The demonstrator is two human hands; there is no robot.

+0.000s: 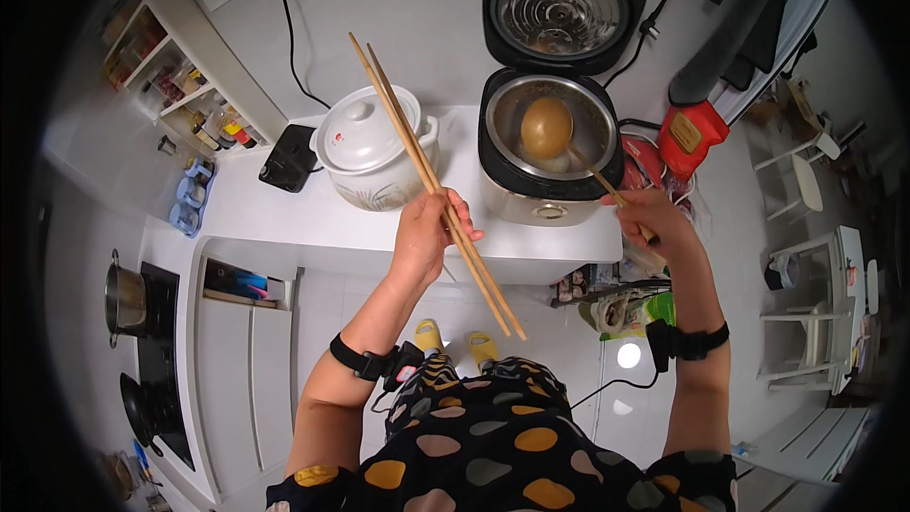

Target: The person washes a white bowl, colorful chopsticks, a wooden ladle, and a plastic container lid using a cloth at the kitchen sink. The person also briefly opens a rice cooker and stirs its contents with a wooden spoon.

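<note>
My left hand [425, 231] is closed around a pair of long wooden chopsticks [419, 156], held slantwise in front of a white lidded ceramic pot [370, 139]. My right hand [657, 224] grips the handle of a ladle [546, 128] with a golden-brown rounded bowl. The ladle's bowl is over the open inner pot [501, 103] of a rice cooker [544, 210], whose lid [561, 7] stands raised. Steam or pale liquid shows beneath the ladle; whether the ladle touches it, I cannot tell.
A black device [290, 156] lies left of the ceramic pot, near a spice shelf [213, 50] and blue-lidded jars [190, 192]. Red packages [686, 139] sit right of the cooker. A steel pot [128, 299] and a black pan [138, 409] are at the far left by the hob.
</note>
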